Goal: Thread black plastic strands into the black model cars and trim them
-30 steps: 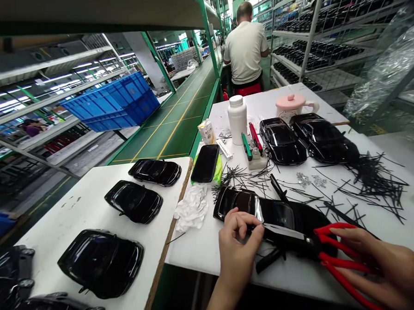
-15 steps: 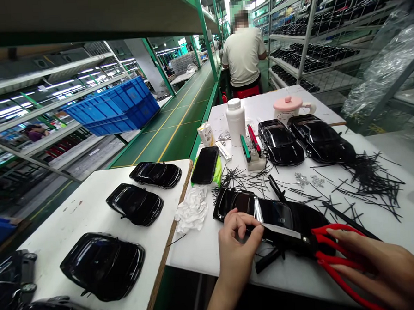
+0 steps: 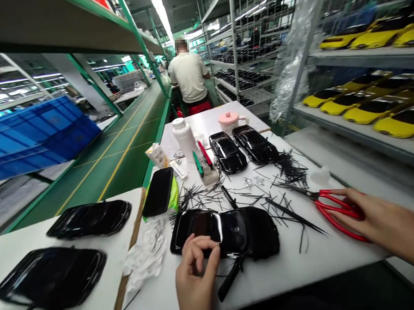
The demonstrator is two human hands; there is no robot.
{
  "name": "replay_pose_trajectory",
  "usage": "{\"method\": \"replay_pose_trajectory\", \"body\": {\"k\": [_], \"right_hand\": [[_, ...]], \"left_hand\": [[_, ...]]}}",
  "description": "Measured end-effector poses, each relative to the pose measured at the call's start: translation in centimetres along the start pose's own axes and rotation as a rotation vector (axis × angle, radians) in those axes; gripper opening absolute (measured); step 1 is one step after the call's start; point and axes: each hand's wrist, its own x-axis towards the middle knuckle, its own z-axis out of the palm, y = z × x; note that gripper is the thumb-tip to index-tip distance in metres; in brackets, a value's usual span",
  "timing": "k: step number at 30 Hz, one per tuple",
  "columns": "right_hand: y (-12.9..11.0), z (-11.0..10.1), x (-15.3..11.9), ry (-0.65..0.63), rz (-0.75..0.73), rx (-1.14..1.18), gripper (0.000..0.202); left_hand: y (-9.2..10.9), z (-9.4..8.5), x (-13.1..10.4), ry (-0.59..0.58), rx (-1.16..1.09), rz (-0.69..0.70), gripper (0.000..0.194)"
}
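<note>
A glossy black model car [image 3: 259,231] stands on the white worktable with its doors swung out on both sides. My left hand [image 3: 197,269] is at its near side, thumb and forefinger pinched together; anything between the tips is too small to make out. Away to the right, my right hand [image 3: 373,218] grips red-handled scissors [image 3: 334,208], their blades pointing left over the table. Left of the blades lies a thin black pointed tool [image 3: 293,215]. Black strip offcuts [image 3: 209,194] are scattered behind the car, with small clear pieces [image 3: 253,182] among them.
Crumpled white tissue [image 3: 146,255] and a phone [image 3: 158,192] lie left of the car. Behind are a white bottle [image 3: 184,137], a pen holder [image 3: 208,177], two black cars [image 3: 227,151] and a pink-lidded mug [image 3: 229,120]. Yellow cars [image 3: 360,105] fill the right shelves; a person [image 3: 189,77] sits ahead.
My right hand has drawn the scissors away from the car and my left fingers, out to the right. My view has turned right, bringing the yellow cars into sight.
</note>
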Motion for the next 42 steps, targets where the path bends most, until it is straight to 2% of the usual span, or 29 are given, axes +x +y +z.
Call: {"method": "replay_pose_trajectory", "body": {"k": [3,7,9,12,15,17,20,22,25,26,29,33,42], "right_hand": [[-1.0,-0.3,0.3,-0.051,0.009,0.097,0.014],[-0.9,0.4,2.3,0.123,0.188,0.125,0.028],[-0.5,0.9,4.0,0.136,0.246,0.171,0.036],[-0.7,1.2,6.2,0.075,0.236,0.290,0.031],[-3.2,1.0,6.7,0.081,0.187,0.473,0.036],[-6.3,0.8,5.9,0.099,0.148,0.603,0.042],[-12.0,0.8,3.4,0.155,0.040,0.714,0.030],[-15.6,1.3,1.6,0.158,-0.238,0.776,0.016],[-19.2,2.6,0.0,0.058,-0.494,0.822,0.002],[-19.9,3.0,-0.1,0.021,-0.547,0.820,0.005],[-20.6,3.9,0.1,-0.059,-0.663,0.791,0.010],[-20.5,4.3,0.1,-0.117,-0.677,0.698,0.009],[-20.7,4.7,-0.4,-0.122,-0.767,0.549,0.007]], "left_hand": [[-1.1,-0.2,0.1,-0.017,0.037,0.052,0.026],[-1.8,-0.3,0.1,-0.022,0.057,0.156,0.028],[-1.7,-0.1,0.0,0.012,0.049,0.218,0.032],[-1.2,0.2,-0.4,0.097,0.022,0.287,0.036],[-0.9,0.3,-1.1,0.177,0.017,0.311,0.037],[-0.8,0.3,-1.6,0.216,0.039,0.277,0.036],[-0.7,0.3,-2.1,0.226,0.060,0.207,0.036],[-0.6,0.3,-2.3,0.195,0.061,0.166,0.037],[-0.1,0.2,-2.4,0.143,0.048,0.118,0.037],[0.0,0.2,-2.4,0.128,0.041,0.106,0.037],[0.4,0.0,-2.4,0.079,-0.002,0.077,0.038],[0.4,-0.4,-2.3,0.029,-0.072,0.034,0.039],[0.3,-0.8,-2.3,-0.012,-0.155,0.001,0.040]]}}
